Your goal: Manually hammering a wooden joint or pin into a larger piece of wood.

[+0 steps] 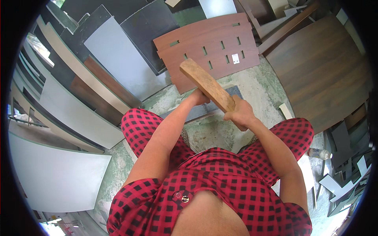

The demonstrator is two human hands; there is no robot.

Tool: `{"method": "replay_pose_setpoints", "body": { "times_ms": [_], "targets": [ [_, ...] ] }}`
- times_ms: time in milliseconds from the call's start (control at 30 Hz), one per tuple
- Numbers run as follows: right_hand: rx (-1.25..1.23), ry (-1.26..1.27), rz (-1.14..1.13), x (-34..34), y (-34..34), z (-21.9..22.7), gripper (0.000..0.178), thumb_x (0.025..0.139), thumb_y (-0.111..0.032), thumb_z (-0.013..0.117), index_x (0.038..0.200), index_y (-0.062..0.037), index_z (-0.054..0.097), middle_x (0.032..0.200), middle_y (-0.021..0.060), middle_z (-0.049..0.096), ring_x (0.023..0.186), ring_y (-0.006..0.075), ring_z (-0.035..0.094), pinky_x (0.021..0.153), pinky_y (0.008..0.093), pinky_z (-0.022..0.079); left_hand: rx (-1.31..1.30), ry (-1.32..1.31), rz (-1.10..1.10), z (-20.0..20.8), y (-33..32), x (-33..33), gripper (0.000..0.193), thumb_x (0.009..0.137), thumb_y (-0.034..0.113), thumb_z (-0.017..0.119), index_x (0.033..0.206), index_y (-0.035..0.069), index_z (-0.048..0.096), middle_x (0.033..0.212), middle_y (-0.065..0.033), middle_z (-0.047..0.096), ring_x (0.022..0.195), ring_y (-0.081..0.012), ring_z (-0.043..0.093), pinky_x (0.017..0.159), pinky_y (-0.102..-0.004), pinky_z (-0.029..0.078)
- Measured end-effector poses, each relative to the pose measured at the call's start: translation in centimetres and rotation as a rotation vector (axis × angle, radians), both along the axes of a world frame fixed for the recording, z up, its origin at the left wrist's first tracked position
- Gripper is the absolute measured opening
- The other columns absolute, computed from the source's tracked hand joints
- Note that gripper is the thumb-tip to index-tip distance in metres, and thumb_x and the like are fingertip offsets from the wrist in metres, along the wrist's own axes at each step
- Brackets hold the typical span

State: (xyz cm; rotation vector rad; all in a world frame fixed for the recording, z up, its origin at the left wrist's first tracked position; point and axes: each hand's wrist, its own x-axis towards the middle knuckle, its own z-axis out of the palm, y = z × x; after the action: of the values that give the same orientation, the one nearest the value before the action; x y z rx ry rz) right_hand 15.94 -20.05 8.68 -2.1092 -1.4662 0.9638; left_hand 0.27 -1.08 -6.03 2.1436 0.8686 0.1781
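A long, thick piece of light brown wood (206,84) slants across the space before my knees, its far end pointing to the upper left. My right hand (241,113) is wrapped round the near end of this wood, thumb on the near side. Beside the wood's left edge, my left hand (200,96) has its fingers curled. The wood partly covers this hand, so what it grips is hidden. Under both hands lies a narrow dark grey board (195,113) on the floor, running between my knees toward the upper right.
A reddish-brown panel (197,39) with several slots leans ahead. White and dark boards (118,55) stand along the left. A large dark wood panel (323,70) is at the right. Near my right knee lie a bottle (319,153) and several offcuts (342,185).
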Motion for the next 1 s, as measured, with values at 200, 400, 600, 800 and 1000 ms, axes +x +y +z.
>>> {"method": "replay_pose_setpoints", "body": {
  "times_ms": [200,400,600,800,1000],
  "targets": [
    [0.387,0.222,-0.096,-0.4,-0.5,1.9,0.068,0.055,-0.024,0.075,0.111,0.0008,0.047,0.087,0.0209,0.061,0.082,0.0332,0.061,0.074,0.0374,0.048,-0.372,-0.170,0.019,0.6,0.7,-1.1,0.029,0.060,-0.004,0.066,0.087,0.006,0.063,0.077,0.0024,0.060,0.075,-0.0106,0.051,0.067,-0.0314,0.046],
    [0.144,0.037,-0.056,0.6,-0.4,-1.6,0.069,0.053,-0.031,0.074,0.109,-0.0004,0.046,0.089,0.0223,0.063,0.085,0.0383,0.062,0.074,0.0440,0.048,-0.114,0.084,0.017,2.1,-0.6,0.4,0.033,0.059,0.001,0.068,0.092,0.004,0.062,0.081,-0.0013,0.063,0.078,-0.0159,0.058,0.070,-0.0320,0.048],
    [0.164,0.090,-0.115,0.0,-0.3,1.1,0.068,0.055,-0.030,0.073,0.110,-0.0002,0.046,0.088,0.0223,0.062,0.083,0.0372,0.062,0.073,0.0414,0.048,-0.306,-0.041,0.034,1.4,-0.3,-0.6,0.029,0.059,0.001,0.067,0.087,0.004,0.061,0.080,0.0000,0.063,0.076,-0.0142,0.057,0.069,-0.0313,0.048],
    [0.325,0.158,-0.116,-0.4,-0.9,0.3,0.067,0.054,-0.032,0.074,0.107,-0.0012,0.047,0.089,0.0224,0.063,0.083,0.0384,0.062,0.074,0.0437,0.048,-0.386,-0.115,-0.019,2.0,0.0,-0.5,0.024,0.060,0.000,0.067,0.082,0.005,0.060,0.077,0.0025,0.061,0.073,-0.0119,0.053,0.066,-0.0307,0.047],
    [0.063,-0.053,-0.036,0.2,-0.3,-1.0,0.062,0.053,-0.033,0.074,0.100,0.0003,0.048,0.086,0.0228,0.063,0.083,0.0390,0.062,0.074,0.0441,0.048,-0.143,0.034,0.083,1.4,-0.8,-0.1,0.032,0.058,0.008,0.073,0.087,0.003,0.059,0.076,-0.0032,0.061,0.073,-0.0163,0.056,0.067,-0.0316,0.047]
  ]
}}
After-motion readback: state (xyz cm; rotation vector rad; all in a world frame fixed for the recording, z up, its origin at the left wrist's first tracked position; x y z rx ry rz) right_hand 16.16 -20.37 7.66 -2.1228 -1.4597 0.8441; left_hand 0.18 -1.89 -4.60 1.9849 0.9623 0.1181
